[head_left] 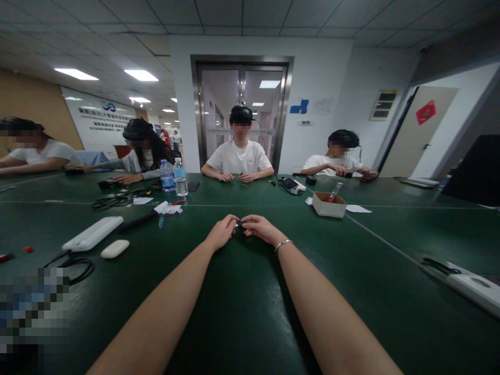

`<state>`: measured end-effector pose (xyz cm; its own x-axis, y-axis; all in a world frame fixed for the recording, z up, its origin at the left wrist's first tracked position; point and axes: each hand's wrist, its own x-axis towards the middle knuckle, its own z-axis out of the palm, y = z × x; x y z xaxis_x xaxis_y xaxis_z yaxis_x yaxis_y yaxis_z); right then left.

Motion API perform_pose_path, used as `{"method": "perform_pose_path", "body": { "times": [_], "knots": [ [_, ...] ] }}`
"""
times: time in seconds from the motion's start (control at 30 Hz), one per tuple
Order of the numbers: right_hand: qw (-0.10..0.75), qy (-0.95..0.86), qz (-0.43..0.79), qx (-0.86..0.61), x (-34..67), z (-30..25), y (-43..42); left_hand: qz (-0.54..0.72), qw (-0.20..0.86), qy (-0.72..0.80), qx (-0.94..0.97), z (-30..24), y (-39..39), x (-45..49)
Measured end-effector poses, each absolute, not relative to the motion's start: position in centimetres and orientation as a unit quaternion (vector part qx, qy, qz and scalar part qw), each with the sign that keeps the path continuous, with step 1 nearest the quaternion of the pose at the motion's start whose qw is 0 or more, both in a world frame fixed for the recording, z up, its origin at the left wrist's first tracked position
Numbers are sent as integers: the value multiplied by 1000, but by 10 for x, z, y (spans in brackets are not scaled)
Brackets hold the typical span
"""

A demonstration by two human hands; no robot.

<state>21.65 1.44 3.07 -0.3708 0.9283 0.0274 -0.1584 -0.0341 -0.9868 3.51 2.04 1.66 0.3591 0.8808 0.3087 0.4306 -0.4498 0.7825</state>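
My left hand and my right hand meet over the middle of the green table. Between their fingertips is a small dark object with a shiny, metal-like part on its left side; its kind is too small to make out. The fingers of both hands are bent and closed on it, partly hiding it. A silver bracelet circles my right wrist.
To the left lie a white power bank-like box, a white oval case and black cables. Two water bottles stand beyond. A small open box sits ahead right; a white power strip lies far right. Several people sit opposite.
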Motion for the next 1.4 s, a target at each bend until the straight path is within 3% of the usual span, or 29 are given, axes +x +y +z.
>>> {"method": "perform_pose_path", "body": {
  "times": [1.4],
  "knots": [
    [433,-546,623,-355,217,28,16,367,308,424,768,22,17,37]
  ]
}}
